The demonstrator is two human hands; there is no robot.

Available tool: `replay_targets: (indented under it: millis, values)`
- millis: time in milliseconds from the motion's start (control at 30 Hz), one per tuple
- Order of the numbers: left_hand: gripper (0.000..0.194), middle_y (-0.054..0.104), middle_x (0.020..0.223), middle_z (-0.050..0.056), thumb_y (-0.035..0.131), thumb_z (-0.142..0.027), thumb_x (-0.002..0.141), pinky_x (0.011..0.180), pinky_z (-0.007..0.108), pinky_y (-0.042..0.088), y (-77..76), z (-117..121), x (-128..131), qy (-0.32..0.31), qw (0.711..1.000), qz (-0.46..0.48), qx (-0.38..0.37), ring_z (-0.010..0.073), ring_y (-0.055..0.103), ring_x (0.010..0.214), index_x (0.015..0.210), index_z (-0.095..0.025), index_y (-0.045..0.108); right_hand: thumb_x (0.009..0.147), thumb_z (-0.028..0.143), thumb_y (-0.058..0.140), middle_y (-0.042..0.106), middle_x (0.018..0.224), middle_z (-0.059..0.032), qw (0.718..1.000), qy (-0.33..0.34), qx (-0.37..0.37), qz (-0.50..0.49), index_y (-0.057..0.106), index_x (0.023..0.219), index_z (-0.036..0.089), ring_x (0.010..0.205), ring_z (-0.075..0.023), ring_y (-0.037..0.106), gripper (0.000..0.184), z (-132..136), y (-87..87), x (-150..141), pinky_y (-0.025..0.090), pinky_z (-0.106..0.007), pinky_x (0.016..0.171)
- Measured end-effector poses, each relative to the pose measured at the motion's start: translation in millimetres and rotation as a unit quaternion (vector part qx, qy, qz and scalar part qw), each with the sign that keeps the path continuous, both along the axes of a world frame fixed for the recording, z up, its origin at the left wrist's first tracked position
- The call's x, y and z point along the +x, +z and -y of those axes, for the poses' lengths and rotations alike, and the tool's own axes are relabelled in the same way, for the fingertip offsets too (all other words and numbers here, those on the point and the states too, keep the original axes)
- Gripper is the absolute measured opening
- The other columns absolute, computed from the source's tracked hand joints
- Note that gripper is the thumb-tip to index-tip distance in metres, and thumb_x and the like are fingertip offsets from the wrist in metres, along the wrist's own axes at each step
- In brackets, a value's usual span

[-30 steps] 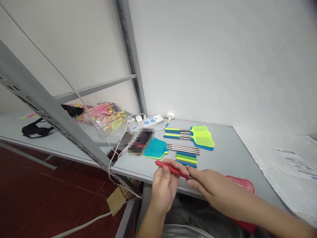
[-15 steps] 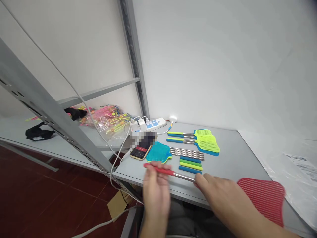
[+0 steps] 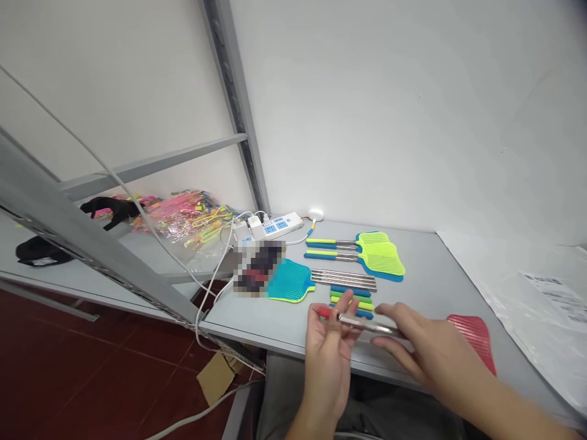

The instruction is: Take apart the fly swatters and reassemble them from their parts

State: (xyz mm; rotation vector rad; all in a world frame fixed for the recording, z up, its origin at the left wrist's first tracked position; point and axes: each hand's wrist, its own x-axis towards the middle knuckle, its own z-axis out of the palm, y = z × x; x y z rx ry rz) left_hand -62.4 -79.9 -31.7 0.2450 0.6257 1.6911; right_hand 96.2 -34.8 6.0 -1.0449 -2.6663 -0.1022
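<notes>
left hand [image 3: 329, 345] curls round a smooth red grip [image 3: 323, 311], right hand [image 3: 422, 337] half-open around a shiny metal rod [image 3: 364, 324].

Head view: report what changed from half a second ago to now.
The left hand has moved right, toward the right hand, whose thumb and fingertip now stand apart around the metal rod. Less of the red handle shows. The yellow swatters and loose grips stayed put.

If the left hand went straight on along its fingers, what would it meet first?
Probably the blue and green grips, next in line beyond the left hand, though depth is unclear.
</notes>
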Motion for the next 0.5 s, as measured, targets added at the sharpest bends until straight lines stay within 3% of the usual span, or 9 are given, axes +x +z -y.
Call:
replay_targets:
  millis: [100,267,400,500]
  values:
    - [0.016,0.063,0.128,0.013,0.060,-0.029,0.094,0.104,0.041,0.043,0.5,0.8,0.8,-0.063,0.997,-0.036,0.012,0.0236,0.056,0.126,0.098,-0.020,0.047,0.095,0.016,0.037,0.061,0.089,-0.0002,0.999,0.040,0.005,0.030,0.044,0.114,0.023,0.053,-0.0172,0.061,0.022,4.3,-7.1,-9.0,0.033,-0.030,0.043]
    - [0.017,0.061,0.127,0.011,0.064,-0.030,0.090,0.092,0.037,0.050,-4.7,-5.0,-25.4,-0.120,0.974,-0.187,0.036,0.0247,0.059,0.119,0.090,-0.018,0.052,0.089,0.015,0.042,0.059,0.087,-0.0017,0.997,0.023,0.046,0.054,0.046,0.105,0.020,0.048,-0.0172,0.057,0.018,3.8,-21.8,-7.4,0.029,-0.030,0.041]
    - [0.018,0.070,0.104,0.007,0.068,-0.031,0.086,0.086,0.030,0.049,-9.0,-8.5,-55.9,-0.153,0.890,-0.430,0.005,0.0202,0.065,0.098,0.098,-0.018,0.066,0.088,0.012,0.039,0.061,0.093,-0.0033,0.996,0.020,0.075,0.049,0.046,0.108,0.019,0.044,-0.0151,0.055,0.022,1.5,-31.9,-3.8,0.025,-0.031,0.039]
    - [0.021,0.072,0.100,0.004,0.064,-0.032,0.089,0.086,0.029,0.047,-7.9,-8.3,-69.9,-0.153,0.827,-0.541,-0.017,0.0192,0.065,0.095,0.105,-0.022,0.072,0.087,0.008,0.039,0.063,0.090,-0.0016,0.997,0.030,0.047,0.046,0.046,0.109,0.020,0.048,-0.0152,0.058,0.026,1.0,-39.2,-1.9,0.027,-0.030,0.041]
